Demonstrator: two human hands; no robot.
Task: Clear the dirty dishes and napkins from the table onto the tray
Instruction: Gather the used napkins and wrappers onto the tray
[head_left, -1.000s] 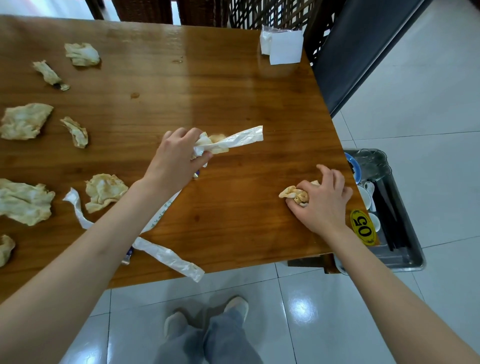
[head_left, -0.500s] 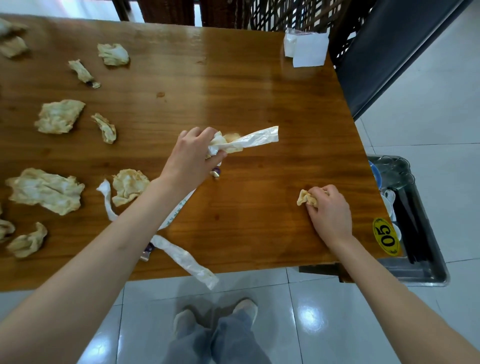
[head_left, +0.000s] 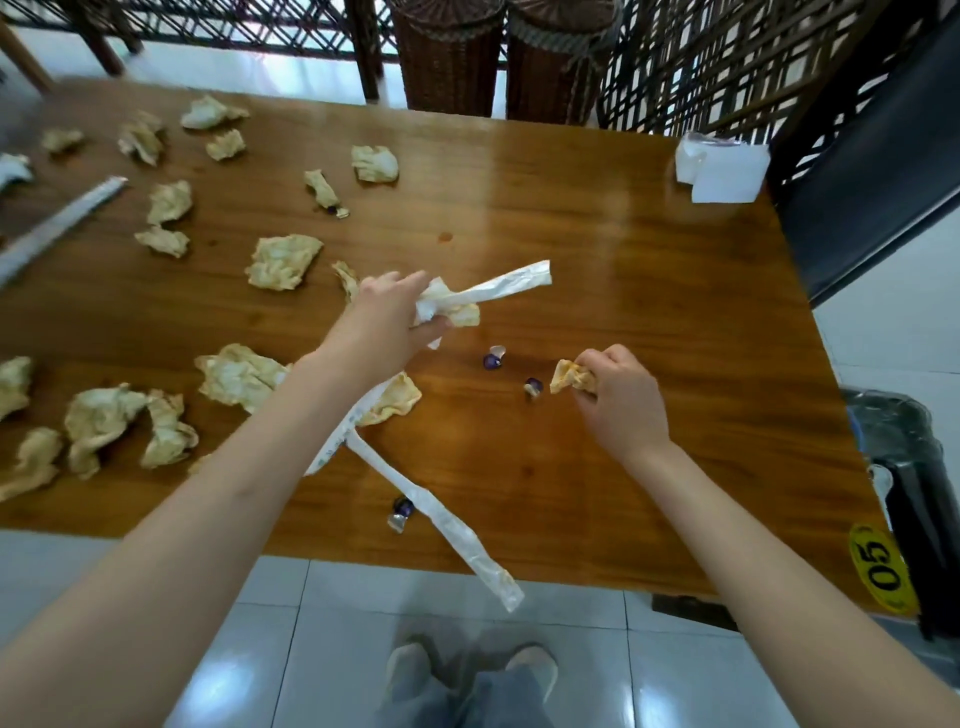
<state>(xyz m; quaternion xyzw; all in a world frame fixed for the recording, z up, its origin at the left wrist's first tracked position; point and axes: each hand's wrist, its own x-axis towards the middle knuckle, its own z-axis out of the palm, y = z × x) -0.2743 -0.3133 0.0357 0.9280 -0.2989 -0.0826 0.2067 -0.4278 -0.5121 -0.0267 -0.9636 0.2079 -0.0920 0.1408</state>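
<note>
My left hand (head_left: 387, 317) grips a bundle over the middle of the wooden table (head_left: 623, 291): a crumpled stained napkin and a long white plastic wrapper (head_left: 493, 288) that sticks out to the right. My right hand (head_left: 618, 397) pinches a small yellowish napkin wad (head_left: 567, 375), held just above the table. Several more crumpled napkins (head_left: 283, 262) lie across the left half of the table. A second long white wrapper (head_left: 441, 519) trails under my left forearm and hangs over the near edge. The grey tray (head_left: 901, 441) sits below the table's right side, mostly cut off.
Small purple foil wrappers (head_left: 492, 359) lie near my hands and one at the near edge (head_left: 401, 512). A white napkin pack (head_left: 724, 166) stands at the far right corner. A yellow 05 tag (head_left: 880, 569) marks the near right corner. Wicker chairs stand behind the table.
My right hand has lifted its napkin wad off the table. The view has swung up and left, showing more napkins. My left hand still holds its bundle.
</note>
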